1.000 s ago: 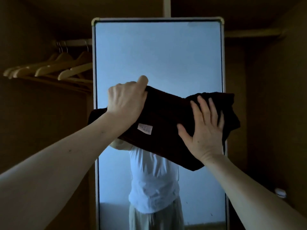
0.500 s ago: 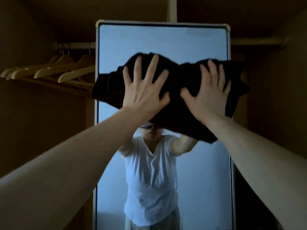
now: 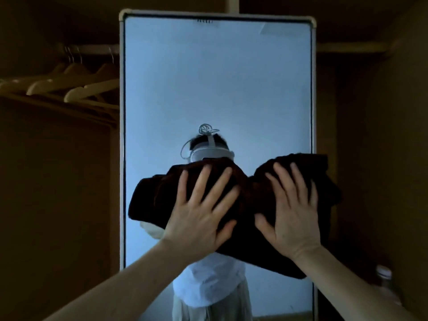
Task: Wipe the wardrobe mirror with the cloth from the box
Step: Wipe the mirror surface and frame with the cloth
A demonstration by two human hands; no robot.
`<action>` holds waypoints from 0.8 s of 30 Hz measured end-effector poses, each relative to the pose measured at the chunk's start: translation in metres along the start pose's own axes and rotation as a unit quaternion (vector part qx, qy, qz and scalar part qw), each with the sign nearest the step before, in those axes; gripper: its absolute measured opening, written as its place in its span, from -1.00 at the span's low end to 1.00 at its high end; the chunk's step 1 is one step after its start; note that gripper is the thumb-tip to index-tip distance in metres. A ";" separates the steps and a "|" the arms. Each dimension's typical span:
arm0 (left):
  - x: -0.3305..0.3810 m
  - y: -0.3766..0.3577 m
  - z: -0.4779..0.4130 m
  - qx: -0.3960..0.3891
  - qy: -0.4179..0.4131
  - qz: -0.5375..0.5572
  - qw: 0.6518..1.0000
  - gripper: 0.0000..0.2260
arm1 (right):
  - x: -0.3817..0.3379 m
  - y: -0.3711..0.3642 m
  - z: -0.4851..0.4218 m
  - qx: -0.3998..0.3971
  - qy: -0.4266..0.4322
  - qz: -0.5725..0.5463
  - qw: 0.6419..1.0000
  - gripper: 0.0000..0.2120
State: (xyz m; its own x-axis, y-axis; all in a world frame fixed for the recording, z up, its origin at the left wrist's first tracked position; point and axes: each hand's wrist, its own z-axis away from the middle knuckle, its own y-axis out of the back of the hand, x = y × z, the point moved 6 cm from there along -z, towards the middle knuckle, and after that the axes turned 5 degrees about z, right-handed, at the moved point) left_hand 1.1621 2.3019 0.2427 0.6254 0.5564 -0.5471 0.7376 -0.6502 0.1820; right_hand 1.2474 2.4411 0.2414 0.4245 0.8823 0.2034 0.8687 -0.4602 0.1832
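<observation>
A tall wardrobe mirror (image 3: 217,84) with a pale frame stands straight ahead. A dark, bunched cloth (image 3: 245,195) lies flat against its lower middle, spanning the glass from the left frame past the right frame. My left hand (image 3: 201,214) presses on the cloth's left half with fingers spread and straight. My right hand (image 3: 289,212) presses on the right half, palm flat, fingers straight and pointing up. The glass reflects a person in a white shirt, mostly hidden behind the cloth.
Several wooden hangers (image 3: 69,89) hang on a rail (image 3: 92,48) at the upper left inside the dark wardrobe. A shelf edge (image 3: 347,47) runs at the upper right. A clear bottle with a white cap (image 3: 384,281) stands at the lower right.
Both hands slid the cloth up the mirror and now down again to the lower middle. My left hand went from gripping the cloth's edge to pressing flat on it.
</observation>
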 end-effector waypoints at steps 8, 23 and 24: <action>-0.070 0.018 -0.114 0.030 0.039 -0.035 0.998 -0.42 | 0.036 0.024 -0.132 0.023 -0.004 0.030 0.999 -0.29; 0.030 -0.008 0.010 0.000 -0.068 0.015 0.998 -0.46 | 0.004 -0.006 0.042 -0.059 0.018 0.030 0.998 -0.36; 0.028 -0.007 0.007 0.004 -0.074 0.019 0.997 -0.46 | 0.006 -0.007 0.039 -0.058 0.020 0.027 0.998 -0.37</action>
State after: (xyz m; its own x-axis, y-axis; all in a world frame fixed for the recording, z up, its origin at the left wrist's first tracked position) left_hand 1.1725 2.3183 0.2210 0.6084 0.4490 -0.6544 0.7114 -0.6740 0.1990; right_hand 1.2540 2.4531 0.2038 0.4579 0.8521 0.2536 0.8080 -0.5178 0.2811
